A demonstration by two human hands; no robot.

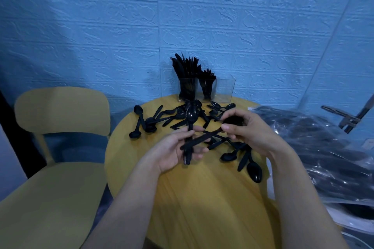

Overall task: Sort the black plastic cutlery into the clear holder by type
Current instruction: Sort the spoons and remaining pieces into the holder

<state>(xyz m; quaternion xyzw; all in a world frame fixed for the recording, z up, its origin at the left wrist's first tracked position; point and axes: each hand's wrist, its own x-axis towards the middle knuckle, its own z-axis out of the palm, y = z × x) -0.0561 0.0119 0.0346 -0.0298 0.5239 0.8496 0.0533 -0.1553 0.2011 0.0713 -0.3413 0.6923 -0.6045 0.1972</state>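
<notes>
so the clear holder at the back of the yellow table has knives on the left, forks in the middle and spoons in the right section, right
Not quite. In the head view the clear holder has knives left and forks in the middle, but its right section looks empty; the spoons lie loose on the yellow table.

Bare counter (202, 198) lies open below the fingers (199, 150); beyond them, loose cutlery (172, 116) crowds the way to the holder (222, 91).

head cam | worn on head | faces forward-down | close over round table (129, 159) | single view
</notes>
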